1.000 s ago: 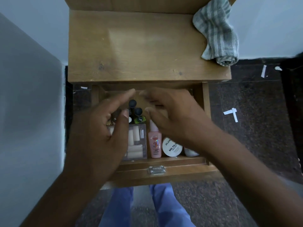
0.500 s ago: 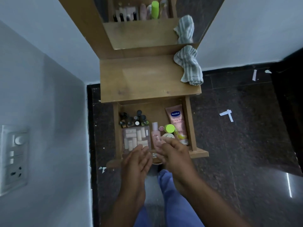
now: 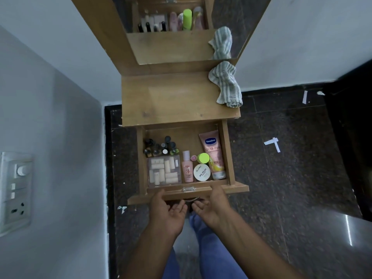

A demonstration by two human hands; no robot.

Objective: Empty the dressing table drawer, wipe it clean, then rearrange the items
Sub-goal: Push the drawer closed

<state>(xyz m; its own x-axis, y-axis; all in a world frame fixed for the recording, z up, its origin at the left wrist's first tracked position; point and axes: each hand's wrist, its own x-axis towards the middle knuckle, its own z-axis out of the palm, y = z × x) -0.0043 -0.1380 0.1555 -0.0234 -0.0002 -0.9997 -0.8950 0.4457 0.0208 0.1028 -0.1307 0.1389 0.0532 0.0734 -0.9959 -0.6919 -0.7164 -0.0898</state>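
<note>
The wooden drawer [image 3: 225,152] of the dressing table [image 3: 171,97] is pulled out. Inside it are several dark nail polish bottles [image 3: 161,148] at the back left, a clear box of rollers [image 3: 164,171], a pink bottle [image 3: 187,168], a white nail polish jar [image 3: 202,172], a green-capped bottle [image 3: 203,158] and a pink Vaseline tube [image 3: 213,154]. My left hand [image 3: 169,212] and my right hand [image 3: 211,206] sit palm-up just under the drawer front, thumbs against its edge, fingers loosely curled and holding nothing.
A striped grey cloth [image 3: 227,85] lies on the table top's right rear corner. A mirror [image 3: 171,27] behind reflects the drawer. A grey wall with a switch panel [image 3: 16,188] is close on the left. Dark stone floor with paper scraps [image 3: 272,142] lies to the right.
My head has drawn back, so the whole table shows. Both hands came out of the drawer, passed over its front and now sit under the front edge.
</note>
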